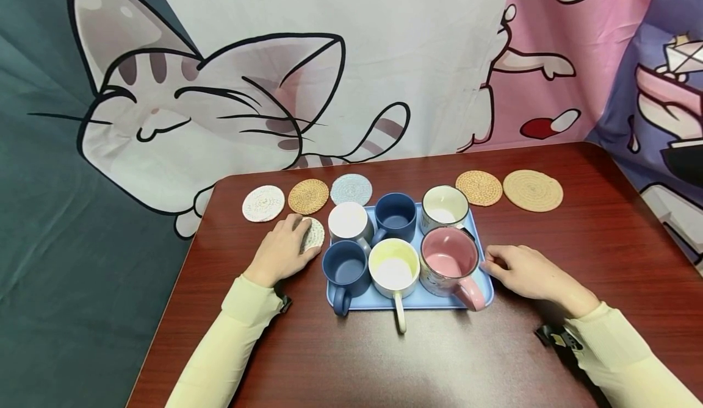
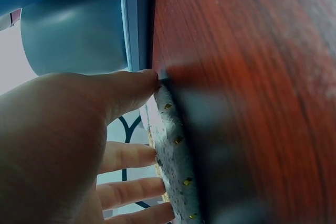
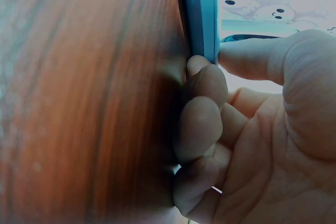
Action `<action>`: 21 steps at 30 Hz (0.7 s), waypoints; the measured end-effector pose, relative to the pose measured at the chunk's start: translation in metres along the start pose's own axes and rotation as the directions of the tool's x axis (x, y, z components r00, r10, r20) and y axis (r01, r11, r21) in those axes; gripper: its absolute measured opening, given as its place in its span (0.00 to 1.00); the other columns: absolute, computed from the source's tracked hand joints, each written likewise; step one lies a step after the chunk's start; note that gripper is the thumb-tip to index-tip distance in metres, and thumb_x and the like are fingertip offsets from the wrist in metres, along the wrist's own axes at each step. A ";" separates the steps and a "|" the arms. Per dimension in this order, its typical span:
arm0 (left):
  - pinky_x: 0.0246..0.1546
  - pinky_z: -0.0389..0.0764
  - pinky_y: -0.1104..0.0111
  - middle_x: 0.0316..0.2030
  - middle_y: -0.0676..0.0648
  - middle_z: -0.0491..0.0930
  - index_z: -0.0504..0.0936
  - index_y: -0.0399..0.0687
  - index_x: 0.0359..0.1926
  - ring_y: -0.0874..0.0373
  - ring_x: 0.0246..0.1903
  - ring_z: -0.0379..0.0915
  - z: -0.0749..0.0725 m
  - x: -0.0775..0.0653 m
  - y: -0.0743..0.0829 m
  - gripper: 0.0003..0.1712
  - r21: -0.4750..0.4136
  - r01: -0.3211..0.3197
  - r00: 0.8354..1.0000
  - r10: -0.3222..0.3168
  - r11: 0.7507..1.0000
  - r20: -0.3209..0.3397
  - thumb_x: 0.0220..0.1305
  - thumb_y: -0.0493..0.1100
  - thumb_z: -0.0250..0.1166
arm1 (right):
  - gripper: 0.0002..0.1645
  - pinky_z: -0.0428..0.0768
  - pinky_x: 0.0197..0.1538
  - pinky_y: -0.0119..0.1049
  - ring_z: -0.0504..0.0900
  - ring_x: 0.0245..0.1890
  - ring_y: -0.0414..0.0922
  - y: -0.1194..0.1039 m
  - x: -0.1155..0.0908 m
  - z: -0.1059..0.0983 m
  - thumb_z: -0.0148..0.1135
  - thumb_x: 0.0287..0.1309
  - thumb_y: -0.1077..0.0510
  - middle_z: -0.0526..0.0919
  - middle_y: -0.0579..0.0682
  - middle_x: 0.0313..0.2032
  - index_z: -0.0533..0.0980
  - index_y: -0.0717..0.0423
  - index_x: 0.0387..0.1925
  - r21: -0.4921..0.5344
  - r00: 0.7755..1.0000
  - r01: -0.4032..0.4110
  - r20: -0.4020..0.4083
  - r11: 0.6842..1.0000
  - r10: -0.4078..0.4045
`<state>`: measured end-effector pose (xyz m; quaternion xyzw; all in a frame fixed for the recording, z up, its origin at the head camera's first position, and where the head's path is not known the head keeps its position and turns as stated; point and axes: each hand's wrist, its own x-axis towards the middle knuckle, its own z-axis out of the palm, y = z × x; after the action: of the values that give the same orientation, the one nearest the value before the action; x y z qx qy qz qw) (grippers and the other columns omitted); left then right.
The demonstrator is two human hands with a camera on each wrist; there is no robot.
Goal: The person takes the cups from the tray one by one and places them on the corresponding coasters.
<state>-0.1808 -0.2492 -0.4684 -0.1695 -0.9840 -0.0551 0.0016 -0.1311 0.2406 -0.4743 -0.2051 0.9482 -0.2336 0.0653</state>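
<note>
Left hand (image 1: 280, 252): fingers parted, holding the speckled coaster (image 1: 315, 235) by its edges | right hand (image 1: 529, 271): curled fingers pinching the blue tray (image 1: 486, 283) | 6 cups (image 1: 393, 269) aboard!

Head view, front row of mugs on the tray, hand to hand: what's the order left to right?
Left hand → dark blue mug → yellow-lined mug → pink-lined mug → right hand.

Left hand (image 2: 58, 129): thumb and fingertips touching gold-flecked coaster (image 2: 176, 156) | blue tray (image 2: 135, 24) edge near thumb | red-brown wood-grain tabletop (image 2: 252, 66)
</note>
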 end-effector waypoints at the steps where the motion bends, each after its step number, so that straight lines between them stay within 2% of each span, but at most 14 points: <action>1: 0.53 0.81 0.43 0.64 0.36 0.72 0.74 0.45 0.68 0.37 0.58 0.74 0.000 0.000 0.000 0.38 0.002 -0.002 1.000 0.002 1.000 -0.003 0.65 0.61 0.68 | 0.21 0.60 0.28 0.30 0.61 0.20 0.32 0.000 0.000 0.000 0.64 0.68 0.54 0.61 0.35 0.17 0.66 0.41 0.21 0.000 1.000 -0.001 0.001 1.000 0.001; 15: 0.54 0.80 0.41 0.69 0.37 0.69 0.72 0.48 0.71 0.38 0.64 0.72 0.002 -0.001 0.000 0.40 0.009 0.022 1.000 -0.022 1.000 0.012 0.66 0.64 0.66 | 0.21 0.61 0.28 0.30 0.62 0.20 0.32 0.000 -0.001 -0.001 0.64 0.68 0.55 0.61 0.35 0.17 0.66 0.42 0.21 0.009 1.000 0.002 0.004 1.000 -0.002; 21: 0.57 0.77 0.42 0.69 0.38 0.70 0.73 0.47 0.71 0.39 0.67 0.69 0.000 -0.007 -0.002 0.40 0.019 0.007 0.999 -0.006 1.000 -0.040 0.65 0.64 0.66 | 0.21 0.61 0.29 0.30 0.62 0.20 0.32 0.001 0.000 0.000 0.64 0.68 0.54 0.61 0.35 0.17 0.66 0.42 0.21 0.004 1.000 0.006 0.004 1.000 -0.006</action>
<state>-0.1755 -0.2536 -0.4688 -0.1651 -0.9848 -0.0491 0.0228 -0.1315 0.2409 -0.4746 -0.2085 0.9469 -0.2353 0.0671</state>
